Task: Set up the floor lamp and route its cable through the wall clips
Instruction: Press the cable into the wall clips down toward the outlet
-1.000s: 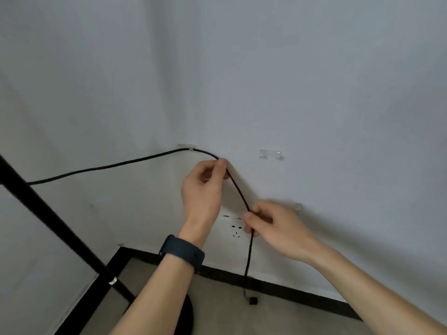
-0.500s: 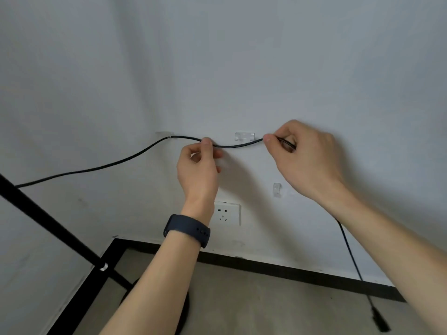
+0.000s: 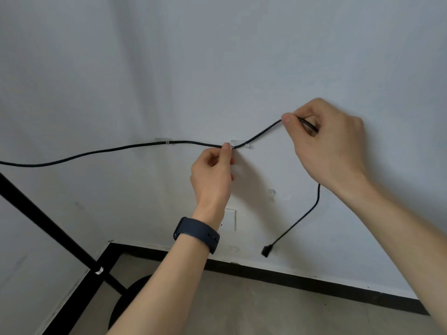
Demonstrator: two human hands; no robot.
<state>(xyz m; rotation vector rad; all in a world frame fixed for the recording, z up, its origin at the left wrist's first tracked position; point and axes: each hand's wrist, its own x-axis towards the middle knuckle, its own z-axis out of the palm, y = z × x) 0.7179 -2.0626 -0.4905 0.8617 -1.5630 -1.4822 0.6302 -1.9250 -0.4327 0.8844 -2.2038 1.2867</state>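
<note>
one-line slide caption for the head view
Left hand presses the black cable at the second wall clip while the right hand lifts the slack.

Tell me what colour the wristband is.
Dark navy, seen in the head view: wristband on the left wrist.

We face a corner where two plain white walls meet: the main wall (image 3: 242, 56) fills most of our view, and a second white wall (image 3: 36, 93) runs along our left side. Both look matte and slightly uneven, with a few faint scuffs low down. A white wall socket (image 3: 231, 218) sits low on the main wall, partly hidden from us. A black skirting strip (image 3: 314, 284) lines the foot of both walls and turns the corner at lower left. Below it we see a bare floor (image 3: 266, 313) of dull grey-beige. The light is soft and even, casting gentle shadows on the wall.
</note>
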